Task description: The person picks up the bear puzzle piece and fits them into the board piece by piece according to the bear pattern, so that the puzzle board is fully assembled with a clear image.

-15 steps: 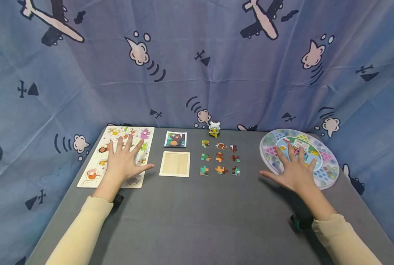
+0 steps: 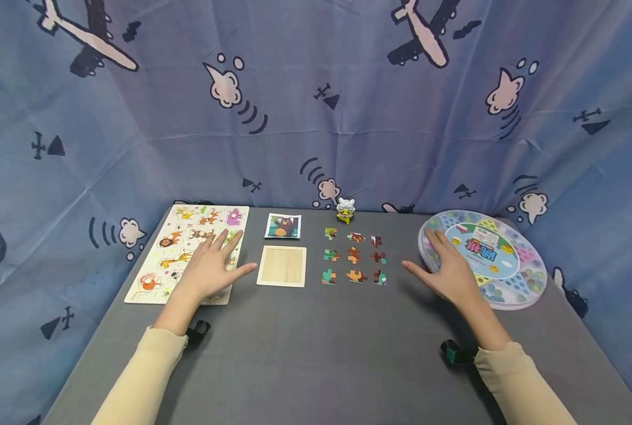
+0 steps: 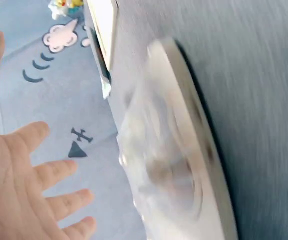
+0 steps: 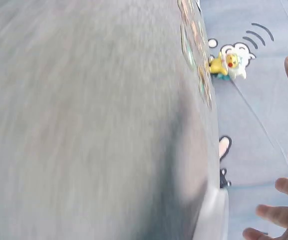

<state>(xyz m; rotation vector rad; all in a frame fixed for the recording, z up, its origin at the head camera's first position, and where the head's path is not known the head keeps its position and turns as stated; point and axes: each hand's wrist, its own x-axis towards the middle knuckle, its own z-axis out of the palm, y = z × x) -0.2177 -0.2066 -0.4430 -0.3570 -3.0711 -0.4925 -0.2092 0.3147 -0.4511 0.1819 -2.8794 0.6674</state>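
My left hand hovers over the right part of a wooden animal board, fingers spread and holding nothing. In the left wrist view its fingers are apart from the blurred board. At the near left edge of a round game box, my right hand is held out with straight fingers, its thumb toward the middle. Several jigsaw pieces lie in rows between the hands. Beside them are a square wooden puzzle tray and a bear picture card.
A small toy figure in a white hood stands at the back of the grey table. Behind the table hangs a blue curtain with printed planes. A dark wrist camera sits under the right wrist.
My right hand has shifted left, uncovering the middle of the round box, and its fingers have drawn closer together. My left hand has moved slightly right and down. The objects stay put.
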